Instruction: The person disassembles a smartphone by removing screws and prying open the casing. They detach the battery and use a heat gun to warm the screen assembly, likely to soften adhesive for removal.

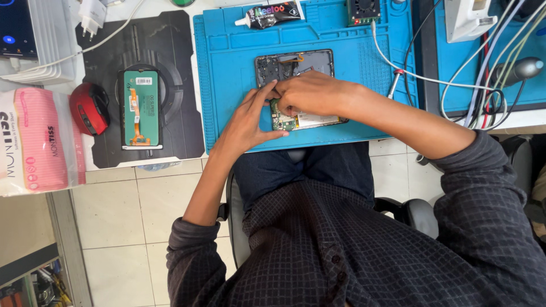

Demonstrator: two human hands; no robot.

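Observation:
An opened phone (296, 65) with its dark inner frame and green circuit board exposed lies on the blue work mat (227, 51). My left hand (248, 120) rests at the phone's left edge, thumb and forefinger spread against its side. My right hand (310, 92) lies across the middle of the phone, fingers curled down on the board. What the fingertips pinch is hidden.
A detached screen panel (140, 108) with green backing lies on a dark mat (182, 131) to the left, next to a red round device (89, 108). A glue tube (270, 14) sits at the mat's far edge. White cables (432, 77) run on the right. A pink tissue pack (37, 139) lies far left.

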